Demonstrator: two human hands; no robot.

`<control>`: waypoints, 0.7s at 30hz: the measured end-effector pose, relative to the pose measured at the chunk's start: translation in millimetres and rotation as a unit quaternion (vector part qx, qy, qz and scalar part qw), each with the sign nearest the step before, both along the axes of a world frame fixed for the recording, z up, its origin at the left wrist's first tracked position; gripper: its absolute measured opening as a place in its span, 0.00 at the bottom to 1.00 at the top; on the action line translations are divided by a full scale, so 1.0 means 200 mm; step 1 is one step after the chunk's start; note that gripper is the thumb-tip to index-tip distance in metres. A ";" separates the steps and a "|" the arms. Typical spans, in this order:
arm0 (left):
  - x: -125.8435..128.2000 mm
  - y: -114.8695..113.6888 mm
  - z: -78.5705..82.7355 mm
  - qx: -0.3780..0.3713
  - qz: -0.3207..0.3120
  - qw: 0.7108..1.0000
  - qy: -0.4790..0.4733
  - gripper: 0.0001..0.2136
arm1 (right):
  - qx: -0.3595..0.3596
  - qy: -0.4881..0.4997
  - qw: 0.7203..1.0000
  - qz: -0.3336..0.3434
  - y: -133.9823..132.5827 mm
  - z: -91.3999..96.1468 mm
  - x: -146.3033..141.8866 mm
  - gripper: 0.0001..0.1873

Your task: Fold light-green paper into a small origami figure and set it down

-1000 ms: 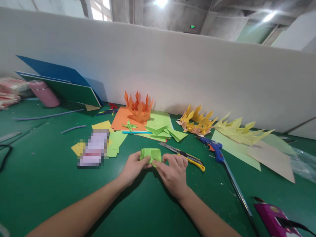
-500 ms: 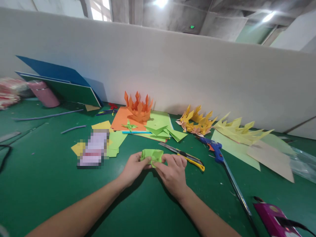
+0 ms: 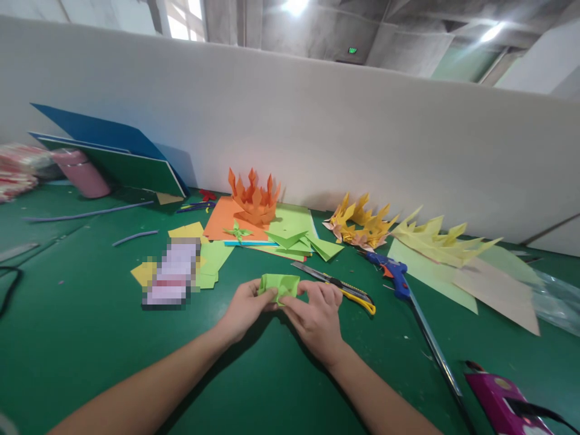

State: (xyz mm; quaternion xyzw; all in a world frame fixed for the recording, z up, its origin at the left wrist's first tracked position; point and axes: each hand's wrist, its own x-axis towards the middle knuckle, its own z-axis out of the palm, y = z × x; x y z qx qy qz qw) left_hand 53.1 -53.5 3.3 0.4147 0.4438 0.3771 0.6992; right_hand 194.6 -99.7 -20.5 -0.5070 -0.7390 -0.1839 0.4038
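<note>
A small piece of folded light-green paper (image 3: 281, 284) is held up between both hands over the green table. My left hand (image 3: 247, 309) pinches its left side, thumb on the near face. At its right and lower edge, my right hand (image 3: 318, 317) grips it between thumb and curled fingers. The fingertips behind the paper are hidden. Just beyond my right hand lies a yellow-handled utility knife (image 3: 362, 300), with a second cutter (image 3: 317, 272) alongside it, blade out. Loose light-green folded paper pieces (image 3: 290, 238) lie farther back.
An orange paper crown (image 3: 256, 202), a golden-yellow one (image 3: 360, 225) and a pale-yellow one (image 3: 446, 241) stand along the white partition. A blue glue gun (image 3: 394, 275) with a long glue stick lies right. A blurred-out phone (image 3: 174, 272) and pink bottle (image 3: 84, 173) are left; a magenta device (image 3: 496, 396) sits front right.
Almost nothing differs. Both hands keep their hold on the green paper, and its lower edge by my right thumb shows slightly less than before.
</note>
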 end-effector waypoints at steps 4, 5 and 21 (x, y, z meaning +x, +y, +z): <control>0.00 0.00 0.00 -0.012 0.004 1.000 -0.012 0.12 | -0.009 0.010 1.000 0.006 0.00 0.00 0.00 0.11; 0.00 0.01 -0.01 -0.015 0.004 1.000 -0.015 0.11 | -0.010 0.013 1.000 0.006 0.00 0.00 0.00 0.11; -0.01 0.01 -0.02 -0.022 -0.002 1.000 -0.015 0.18 | -0.020 0.025 0.999 0.011 0.00 0.01 0.00 0.08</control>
